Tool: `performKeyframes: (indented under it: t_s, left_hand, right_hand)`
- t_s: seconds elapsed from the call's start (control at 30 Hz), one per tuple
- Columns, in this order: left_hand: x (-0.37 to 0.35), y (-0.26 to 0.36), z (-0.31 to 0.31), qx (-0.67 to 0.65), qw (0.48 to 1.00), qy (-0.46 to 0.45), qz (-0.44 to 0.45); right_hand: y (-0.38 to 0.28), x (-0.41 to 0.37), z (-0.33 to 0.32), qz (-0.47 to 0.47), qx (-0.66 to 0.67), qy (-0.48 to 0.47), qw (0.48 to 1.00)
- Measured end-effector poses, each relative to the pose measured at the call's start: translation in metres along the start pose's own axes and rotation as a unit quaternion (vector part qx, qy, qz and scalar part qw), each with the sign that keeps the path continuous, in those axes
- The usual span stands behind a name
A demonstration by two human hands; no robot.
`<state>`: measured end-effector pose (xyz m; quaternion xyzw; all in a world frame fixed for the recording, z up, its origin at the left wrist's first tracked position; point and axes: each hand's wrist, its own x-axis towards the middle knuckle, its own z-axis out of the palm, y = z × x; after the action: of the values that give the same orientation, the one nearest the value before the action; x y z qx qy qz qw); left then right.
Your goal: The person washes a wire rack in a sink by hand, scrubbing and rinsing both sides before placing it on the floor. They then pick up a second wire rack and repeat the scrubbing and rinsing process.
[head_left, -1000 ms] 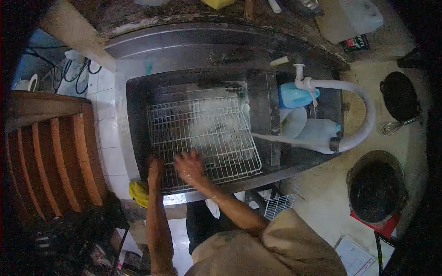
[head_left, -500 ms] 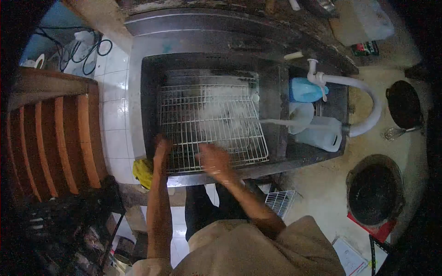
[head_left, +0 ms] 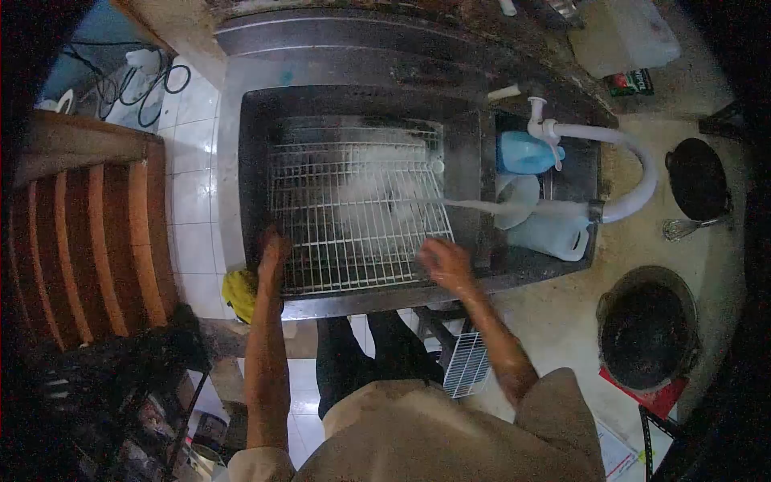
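Note:
A white wire rack lies in the metal sink, with running water splashing over its middle. My left hand is closed at the rack's near left edge; its fingertips are dim and partly hidden. At the near right corner, my right hand has its fingers curled around the rack's edge. From a white hose on the right, a stream of water runs leftward onto the wires.
A blue jug and a translucent jug stand in the right-hand basin beside a white tap. Yellow cloth hangs at the sink's left corner. Another wire rack leans below. Dark pans and a whisk lie right.
My right hand has moved right, from over the rack's near middle to its near right corner. My left hand stays by the left edge. The view has shifted slightly.

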<state>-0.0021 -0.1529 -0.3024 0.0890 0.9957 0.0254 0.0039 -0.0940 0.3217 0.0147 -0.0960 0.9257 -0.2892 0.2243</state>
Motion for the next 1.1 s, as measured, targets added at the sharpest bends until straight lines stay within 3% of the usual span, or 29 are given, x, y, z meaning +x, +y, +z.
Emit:
performKeyframes:
  t_s: [0.07, 0.13, 0.17, 0.23, 0.33, 0.4, 0.47, 0.53, 0.57, 0.63, 0.67, 0.7, 0.73, 0.8, 0.87, 0.97, 1.07, 1.1]
  left_hand:
    - [0.006, 0.005, 0.021, -0.215, 0.972, -0.066, -0.063]
    - [0.046, 0.041, -0.044, -0.133, 0.982, -0.068, -0.113]
    - [0.063, 0.057, -0.07, -0.092, 0.983, -0.069, -0.141]
    - [0.065, 0.048, -0.042, -0.258, 0.933, -0.041, -0.246]
    - [0.062, 0.049, -0.067, -0.231, 0.939, -0.1, -0.233]
    - [0.067, 0.047, -0.093, -0.26, 0.922, -0.153, -0.242]
    - [0.078, 0.052, -0.114, -0.292, 0.902, -0.2, -0.248]
    - [0.075, 0.056, -0.114, -0.276, 0.927, -0.123, -0.223]
    - [0.069, 0.059, -0.102, -0.239, 0.952, -0.021, -0.191]
    - [0.056, 0.064, -0.075, -0.142, 0.976, 0.066, -0.148]
    - [0.046, 0.065, -0.048, -0.087, 0.985, 0.052, -0.142]
    - [0.045, 0.064, -0.053, -0.2, 0.959, 0.052, -0.197]
    - [0.044, 0.064, -0.058, -0.306, 0.916, 0.066, -0.252]
    - [0.042, 0.058, -0.064, -0.302, 0.914, 0.034, -0.27]
    - [0.045, 0.056, -0.071, -0.28, 0.924, 0.003, -0.262]
    - [0.051, 0.055, -0.084, -0.283, 0.921, -0.04, -0.263]
    - [0.059, 0.056, -0.097, -0.311, 0.903, -0.091, -0.282]
    - [0.06, 0.058, -0.103, -0.328, 0.894, -0.109, -0.286]
  right_hand:
    - [-0.048, 0.015, 0.026, -0.105, 0.017, 0.056, 0.993]
    - [-0.086, 0.02, 0.059, -0.166, 0.037, 0.032, 0.985]
    - [-0.085, 0.015, 0.067, -0.124, 0.066, 0.007, 0.99]
    - [-0.076, 0.009, 0.08, -0.044, 0.128, -0.049, 0.99]
    - [0.006, -0.012, 0.087, -0.144, 0.135, -0.101, 0.975]
    - [0.047, -0.025, 0.032, -0.211, 0.006, -0.03, 0.977]
    - [0.109, -0.041, -0.008, -0.202, -0.125, 0.004, 0.971]
    - [0.108, -0.047, -0.019, -0.069, -0.048, -0.003, 0.996]
    - [0.103, -0.048, -0.012, -0.022, -0.076, 0.004, 0.997]
    - [0.082, -0.042, 0.022, 0.053, -0.196, 0.025, 0.979]
    - [0.052, -0.032, 0.036, 0.049, -0.191, 0.019, 0.98]
    - [0.022, -0.022, 0.049, 0.045, -0.186, 0.013, 0.981]
    - [-0.027, -0.014, 0.047, 0.01, -0.081, -0.019, 0.996]
    - [-0.083, -0.009, 0.081, -0.156, 0.065, -0.012, 0.985]
    - [-0.137, 0.017, 0.118, -0.083, 0.115, -0.102, 0.985]
    - [-0.092, 0.02, 0.127, -0.236, 0.056, -0.089, 0.966]
    - [-0.014, -0.005, 0.07, -0.172, 0.059, -0.068, 0.981]
    - [-0.013, -0.01, 0.029, 0.003, 0.252, -0.128, 0.959]
